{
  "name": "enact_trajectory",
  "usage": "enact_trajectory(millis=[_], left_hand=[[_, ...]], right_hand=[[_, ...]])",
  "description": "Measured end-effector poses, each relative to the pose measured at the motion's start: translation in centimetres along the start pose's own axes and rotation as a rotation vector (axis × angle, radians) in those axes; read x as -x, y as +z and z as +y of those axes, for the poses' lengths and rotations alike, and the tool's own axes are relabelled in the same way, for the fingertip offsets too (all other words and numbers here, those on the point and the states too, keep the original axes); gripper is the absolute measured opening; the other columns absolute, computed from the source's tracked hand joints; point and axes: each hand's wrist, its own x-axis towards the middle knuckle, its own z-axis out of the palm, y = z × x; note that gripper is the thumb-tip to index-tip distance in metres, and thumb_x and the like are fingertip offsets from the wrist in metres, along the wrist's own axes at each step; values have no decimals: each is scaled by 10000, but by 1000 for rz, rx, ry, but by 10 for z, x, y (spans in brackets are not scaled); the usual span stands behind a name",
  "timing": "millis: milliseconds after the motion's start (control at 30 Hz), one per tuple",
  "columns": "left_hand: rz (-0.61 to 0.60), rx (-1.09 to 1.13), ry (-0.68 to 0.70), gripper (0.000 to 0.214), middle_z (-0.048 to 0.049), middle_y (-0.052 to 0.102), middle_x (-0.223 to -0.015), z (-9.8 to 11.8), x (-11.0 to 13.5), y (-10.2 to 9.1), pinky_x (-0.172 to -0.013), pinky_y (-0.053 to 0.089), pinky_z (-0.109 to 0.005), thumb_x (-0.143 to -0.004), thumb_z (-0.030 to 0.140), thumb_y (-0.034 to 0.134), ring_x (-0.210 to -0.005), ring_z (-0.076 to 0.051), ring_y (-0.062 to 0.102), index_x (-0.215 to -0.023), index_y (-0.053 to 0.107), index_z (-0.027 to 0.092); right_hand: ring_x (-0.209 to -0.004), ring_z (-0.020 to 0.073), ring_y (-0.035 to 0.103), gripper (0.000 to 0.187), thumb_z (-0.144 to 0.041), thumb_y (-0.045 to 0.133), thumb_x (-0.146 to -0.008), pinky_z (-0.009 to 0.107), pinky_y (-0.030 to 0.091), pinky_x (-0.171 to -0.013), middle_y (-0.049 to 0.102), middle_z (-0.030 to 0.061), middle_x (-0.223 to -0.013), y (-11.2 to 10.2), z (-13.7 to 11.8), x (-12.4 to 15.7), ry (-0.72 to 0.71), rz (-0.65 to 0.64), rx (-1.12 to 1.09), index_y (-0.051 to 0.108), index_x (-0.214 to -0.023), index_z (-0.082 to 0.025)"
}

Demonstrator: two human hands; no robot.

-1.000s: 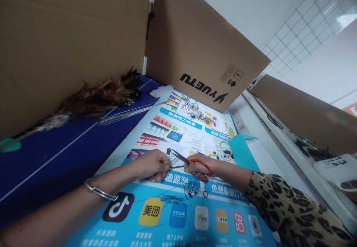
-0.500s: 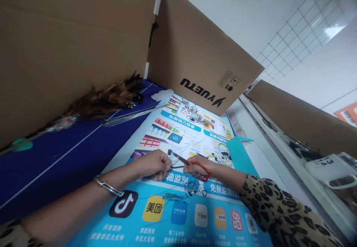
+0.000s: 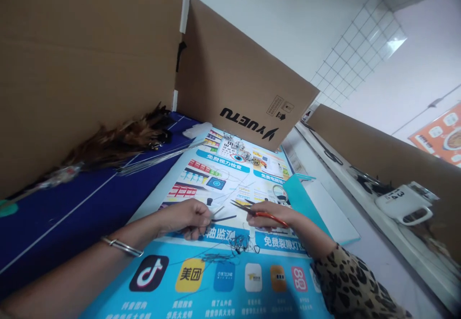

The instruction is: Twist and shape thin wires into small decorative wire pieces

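My left hand (image 3: 196,218) is closed on thin wire-like strands, whose pale and dark ends (image 3: 225,218) stick out to the right of the fingers. In my right hand (image 3: 268,212) is a pair of scissors (image 3: 272,219) with red-orange handles; the slightly parted blades point left toward the strand ends, a small gap away. A tangle of dark wire (image 3: 242,244) lies on the printed poster just below the hands, with a flatter bunch of short dark pieces (image 3: 218,258) beside it.
Bundled thin rods (image 3: 154,159) and brown feathers (image 3: 118,141) lie on the blue cloth at left. Small silvery pieces (image 3: 242,150) sit at the poster's far end. Cardboard walls (image 3: 237,69) stand behind and left. A white mug (image 3: 403,204) is on the right ledge.
The scissors have drawn back to the right, away from my left hand, and their blades now show clear of the strands. The camera view has shifted a little.
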Motion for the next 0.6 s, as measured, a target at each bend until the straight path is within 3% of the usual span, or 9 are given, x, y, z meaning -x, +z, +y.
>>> enact_trajectory(millis=[100, 233, 333, 433, 533, 600], left_hand=[[25, 5, 12, 357, -14, 603, -535, 1, -1, 0, -441, 340, -202, -693, 494, 635, -456, -107, 515, -721, 585, 142], [106, -13, 42, 390, -11, 606, -543, 4, -2, 5, -432, 313, -200, -699, 529, 617, -428, -90, 471, -729, 564, 144], [270, -26, 51, 409, -4, 606, -601, 9, -2, 9, -446, 345, -208, -681, 543, 625, -444, -92, 472, -777, 564, 150], [416, -41, 63, 402, -3, 590, -653, 16, -1, 8, -495, 395, -212, -681, 536, 626, -528, -104, 506, -783, 568, 151], [455, -159, 14, 372, 2, 576, -617, 27, -6, 2, -484, 379, -205, -693, 516, 605, -516, -101, 489, -761, 581, 150], [453, -351, -32, 345, 3, 584, -583, 36, -15, -4, -460, 353, -208, -705, 490, 581, -461, -95, 454, -763, 601, 150]], right_hand=[[-762, 166, 573, 329, -447, 613, -746, 246, 421, -665, 622, 29, -861, -6, 26, 17, -97, 238, 283, 610, -951, -189], [-879, 209, 570, 397, -418, 600, -750, 265, 394, -725, 628, 71, -965, -6, 73, 21, 98, 448, 465, 575, -1067, -180], [-943, 222, 557, 378, -349, 564, -773, 263, 379, -733, 609, 103, -1042, -5, 100, 17, 169, 509, 529, 560, -1103, -165], [-973, 230, 543, 367, -262, 539, -770, 270, 371, -745, 600, 115, -1055, -3, 117, 14, 141, 519, 517, 554, -1122, -161], [-1037, 247, 510, 409, -251, 530, -766, 294, 358, -809, 585, 119, -1090, 0, 126, 12, 87, 534, 531, 532, -1167, -170], [-1079, 259, 486, 439, -253, 514, -780, 312, 342, -852, 566, 135, -1131, 3, 130, 11, 79, 557, 571, 504, -1210, -168]])
